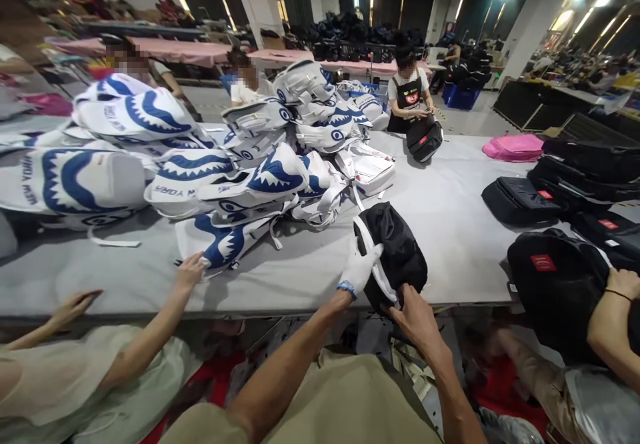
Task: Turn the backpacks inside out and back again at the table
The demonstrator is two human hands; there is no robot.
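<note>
Gloved left hand [359,267], bare right hand [416,316], both clenched, forearms outstretched.

**What the view withholds**

The right hand [417,317] has its fingertips buried in a fold of the black bag [400,251], whose underside is out of sight. Whether the gloved left hand [359,267] grips or merely rests cannot be told. A co-worker's arm [613,324] covers part of a backpack [555,284] and runs off the right edge. The left edge cuts a shark bag [75,184]. The far racks [350,34] are too small to make out.

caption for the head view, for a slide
Left hand and right hand hold a black bag beside a pile of shark-print bags.
</note>
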